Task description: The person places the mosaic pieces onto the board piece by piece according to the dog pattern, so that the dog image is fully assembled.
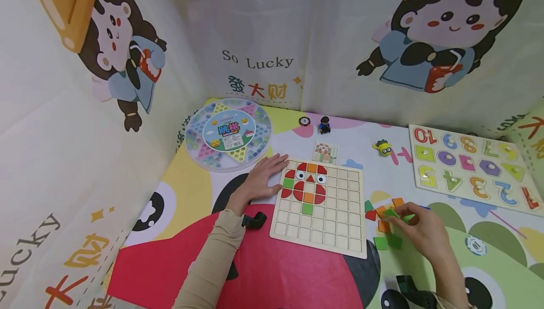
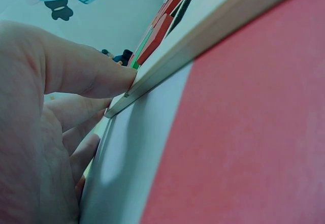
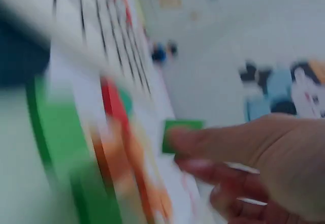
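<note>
A wooden grid board (image 1: 318,224) lies flat, with red, green and orange pieces and two eye tiles set in its upper left squares. My left hand (image 1: 260,176) rests at its left edge, fingers extended; in the left wrist view the thumb (image 2: 96,74) touches the board's rim (image 2: 167,64). To the right of the board, my right hand (image 1: 425,231) pinches a green square tile (image 3: 177,132) between thumb and finger, raised over loose tiles. Orange tiles (image 1: 384,226), green tiles (image 1: 380,243) and a red piece (image 1: 371,215) lie below it. The right wrist view is blurred.
A small pattern card (image 1: 325,152) lies behind the board. Back left is a round Chinese checkers set (image 1: 229,158); at right, a number puzzle board (image 1: 459,160). Small figures (image 1: 325,125), a yellow toy (image 1: 383,147) and a poker chip (image 1: 476,245) sit on the patterned cloth.
</note>
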`<control>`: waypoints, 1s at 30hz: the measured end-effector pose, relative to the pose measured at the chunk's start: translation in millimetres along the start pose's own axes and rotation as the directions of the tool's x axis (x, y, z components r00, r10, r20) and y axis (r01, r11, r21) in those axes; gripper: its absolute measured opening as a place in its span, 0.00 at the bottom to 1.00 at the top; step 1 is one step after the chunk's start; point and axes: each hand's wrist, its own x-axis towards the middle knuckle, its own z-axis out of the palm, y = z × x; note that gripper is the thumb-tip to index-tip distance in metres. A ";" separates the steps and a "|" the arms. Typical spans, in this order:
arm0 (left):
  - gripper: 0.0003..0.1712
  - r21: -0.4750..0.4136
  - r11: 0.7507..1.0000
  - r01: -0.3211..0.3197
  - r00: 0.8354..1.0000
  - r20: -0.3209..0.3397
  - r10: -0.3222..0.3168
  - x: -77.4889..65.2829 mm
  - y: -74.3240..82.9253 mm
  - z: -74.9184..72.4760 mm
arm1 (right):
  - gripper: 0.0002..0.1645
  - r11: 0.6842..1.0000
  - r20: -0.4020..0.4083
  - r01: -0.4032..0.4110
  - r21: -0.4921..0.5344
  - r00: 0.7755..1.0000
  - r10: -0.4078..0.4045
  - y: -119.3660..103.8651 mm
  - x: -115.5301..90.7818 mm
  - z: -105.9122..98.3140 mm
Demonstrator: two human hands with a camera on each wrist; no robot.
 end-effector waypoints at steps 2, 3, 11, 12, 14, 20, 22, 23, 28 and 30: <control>0.43 -0.004 1.000 0.003 1.000 0.003 -0.003 -0.9 0.0 -0.9 | 0.08 0.993 -0.011 0.063 0.097 0.998 -0.062 -20.5 5.9 15.0; 0.43 -0.008 1.000 0.006 1.000 0.004 -0.006 -1.5 0.0 -1.5 | 0.08 0.985 0.005 0.090 0.146 0.996 -0.092 -31.8 9.0 24.1; 0.42 -0.022 1.000 -0.007 1.000 -0.007 0.007 -1.7 -0.2 -0.2 | 0.06 0.943 0.211 0.166 0.290 0.950 -0.232 -96.0 19.6 87.2; 0.42 -0.018 1.000 -0.009 1.000 -0.006 0.009 -1.4 -0.1 0.3 | 0.05 0.946 0.215 0.167 0.278 0.949 -0.231 -99.9 18.9 90.5; 0.42 -0.013 1.000 -0.011 1.000 -0.008 0.011 -0.6 0.4 0.7 | 0.05 0.953 0.209 0.169 0.253 0.952 -0.224 -106.2 17.3 95.1; 0.42 -0.009 1.000 -0.016 1.000 -0.019 0.016 0.6 1.0 0.5 | 0.06 0.968 0.162 0.163 0.192 0.968 -0.195 -116.6 14.0 101.2; 0.42 -0.011 1.000 -0.018 1.000 -0.019 0.018 0.6 1.0 0.7 | 0.06 0.972 0.148 0.161 0.171 0.971 -0.187 -117.5 13.7 102.7; 0.42 -0.009 1.000 -0.017 1.000 -0.017 0.017 0.7 0.8 1.0 | 0.06 0.974 0.141 0.165 0.154 0.972 -0.187 -117.7 13.4 103.0; 0.42 -0.002 1.000 -0.020 1.000 -0.018 0.020 1.2 0.4 1.4 | 0.07 0.974 0.115 0.207 0.097 0.969 -0.217 -116.2 13.0 104.8; 0.42 -0.004 1.000 -0.022 1.000 -0.021 0.022 1.6 0.2 1.5 | 0.07 0.970 0.110 0.217 0.108 0.967 -0.229 -114.9 13.6 104.4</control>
